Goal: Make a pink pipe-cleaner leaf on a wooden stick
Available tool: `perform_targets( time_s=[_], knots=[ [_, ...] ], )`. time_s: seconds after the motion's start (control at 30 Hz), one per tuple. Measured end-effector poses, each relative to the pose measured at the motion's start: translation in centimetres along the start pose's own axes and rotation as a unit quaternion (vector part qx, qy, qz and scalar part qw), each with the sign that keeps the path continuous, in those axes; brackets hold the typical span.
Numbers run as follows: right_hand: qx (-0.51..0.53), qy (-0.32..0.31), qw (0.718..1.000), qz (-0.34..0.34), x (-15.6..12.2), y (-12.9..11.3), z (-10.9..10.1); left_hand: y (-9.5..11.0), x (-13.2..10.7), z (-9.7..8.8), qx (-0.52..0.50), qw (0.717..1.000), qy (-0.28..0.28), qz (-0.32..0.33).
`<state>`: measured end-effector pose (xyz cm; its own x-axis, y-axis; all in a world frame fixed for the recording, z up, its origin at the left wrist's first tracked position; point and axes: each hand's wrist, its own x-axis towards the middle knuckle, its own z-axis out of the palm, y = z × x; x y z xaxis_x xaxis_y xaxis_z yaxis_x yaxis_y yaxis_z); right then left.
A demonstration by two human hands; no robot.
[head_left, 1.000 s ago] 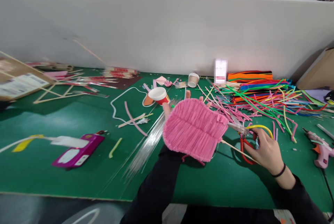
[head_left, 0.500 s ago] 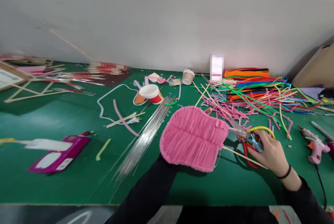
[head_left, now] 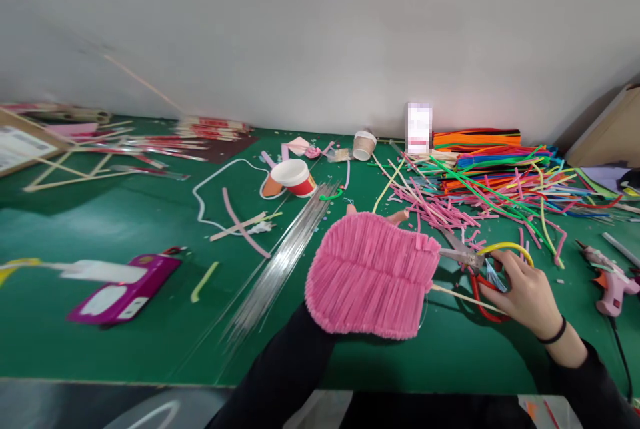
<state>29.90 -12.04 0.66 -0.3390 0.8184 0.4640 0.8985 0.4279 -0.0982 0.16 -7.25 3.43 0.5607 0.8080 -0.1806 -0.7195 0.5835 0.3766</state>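
A rounded pink panel of packed pipe cleaners is held up over the table, its ribbed face toward me. My left hand grips it from behind; only fingertips show past the top edge, and the palm is hidden. In my right hand are scissors with one yellow and one red handle loop, their blades apart. The tips reach the panel's right edge; I cannot tell whether anything lies between them. From that edge a thin wooden stick and a fine clear strand stick out toward my right hand.
Loose pink pipe-cleaner pieces and colored bundles lie behind the scissors. Thin metal wires run left of the panel. A paper cup, a purple device and a pink glue gun are around.
The view has shifted slightly. The pink panel sits a little lower, and another left fingertip now shows above its top edge. The scissors stay at its right edge, blades still apart.
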Motion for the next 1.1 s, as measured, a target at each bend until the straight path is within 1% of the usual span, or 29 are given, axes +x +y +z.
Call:
perform_targets(
  time_s=[0.1, 0.23, 0.47, 0.63, 0.83, 1.0, 1.1],
  knots=[
    [-0.025, 0.004, 0.999, -0.025, 0.1, -0.2, -0.2, -0.2, 0.8, -0.2, 0.013, 0.999, -0.01, -0.027],
    [-0.055, 0.002, 0.997, -0.044, 0.2, -0.1, -0.6, -0.5, 1.4, -0.5, 0.022, 0.999, -0.016, -0.039],
    [-0.065, -0.008, 0.996, -0.055, 0.7, 0.1, -1.1, 0.2, 0.4, 0.2, 0.035, 0.998, -0.023, -0.052],
    [-0.033, -0.027, 0.998, -0.045, 0.8, 0.2, -1.0, 0.5, 0.1, 0.7, 0.043, 0.996, -0.029, -0.074],
    [0.056, -0.032, 0.998, 0.012, 0.8, -0.2, -0.3, 0.5, 0.0, 0.8, 0.043, 0.994, -0.042, -0.091],
    [0.036, -0.033, 0.999, -0.012, 1.0, -0.2, -0.3, 0.6, 0.3, 0.8, 0.038, 0.993, -0.058, -0.099],
    [0.033, -0.032, 0.999, -0.015, 0.9, 0.2, -0.7, 0.1, -0.3, 0.9, 0.034, 0.993, -0.066, -0.091]
  ],
)
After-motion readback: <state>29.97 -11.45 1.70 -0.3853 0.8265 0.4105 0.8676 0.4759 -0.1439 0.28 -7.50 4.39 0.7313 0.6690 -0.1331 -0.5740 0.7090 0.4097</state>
